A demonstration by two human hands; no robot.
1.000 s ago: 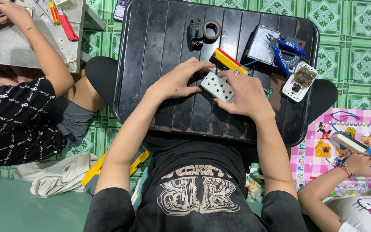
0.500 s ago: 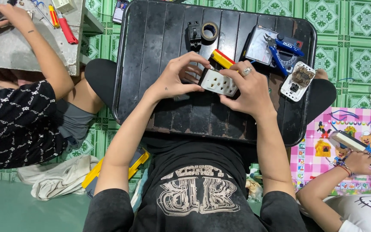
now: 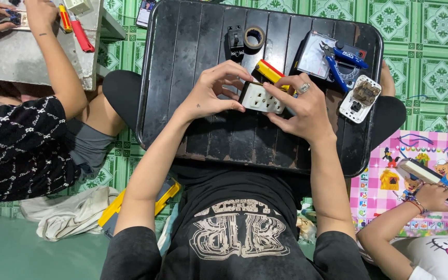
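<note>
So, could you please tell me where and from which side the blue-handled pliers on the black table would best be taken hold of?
Probably by the two blue handles, coming from above on the right. The pliers lie flat on the grey meter on the black table, handles spread toward the table's right edge and free of other things, while the metal nose points left. The right hand is nearer, though it now holds the white socket plate.

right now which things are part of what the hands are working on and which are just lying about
In hand:
white socket plate, held by left hand and right hand
yellow-red screwdriver, beside it

Lying about:
tape roll
black switch
blue cutters
opened white socket
</note>
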